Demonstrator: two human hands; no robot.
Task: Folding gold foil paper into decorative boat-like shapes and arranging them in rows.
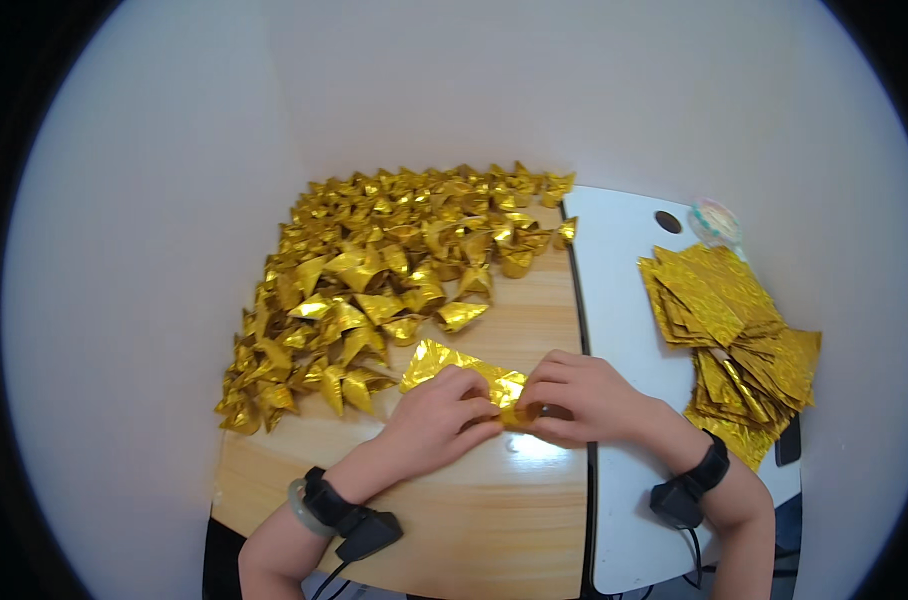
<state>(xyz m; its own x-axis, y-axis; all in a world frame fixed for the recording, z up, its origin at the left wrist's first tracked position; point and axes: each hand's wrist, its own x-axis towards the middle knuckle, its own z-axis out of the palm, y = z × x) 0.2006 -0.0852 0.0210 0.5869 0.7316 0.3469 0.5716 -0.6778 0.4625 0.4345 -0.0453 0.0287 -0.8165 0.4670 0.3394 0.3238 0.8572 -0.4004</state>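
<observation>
A wooden table (474, 510) meets a white table (619, 290) along a dark seam (582, 330). Toward the white table's far end, a dark oval hole (668, 222) sits just beside a round pastel container (715, 221); a black slab (790, 442) lies partly hidden at its right edge. Pale walls (534, 90) surround both.

Folded gold-foil ingots (374, 255) crowd the left and back of the wood-grain tabletop (494, 510), blocking passage there; the nearest ones lie close to the gold foil sheet (449, 362) between the left hand (444, 415) and right hand (579, 395). Bare wood lies open between the forearms, and a narrower strip runs beyond the hands beside the seam. On the white tabletop (619, 275), a lane opens left of the stacked foil sheets (744, 345); the right forearm crosses its near end. Walls (534, 90) close off the back and sides.
</observation>
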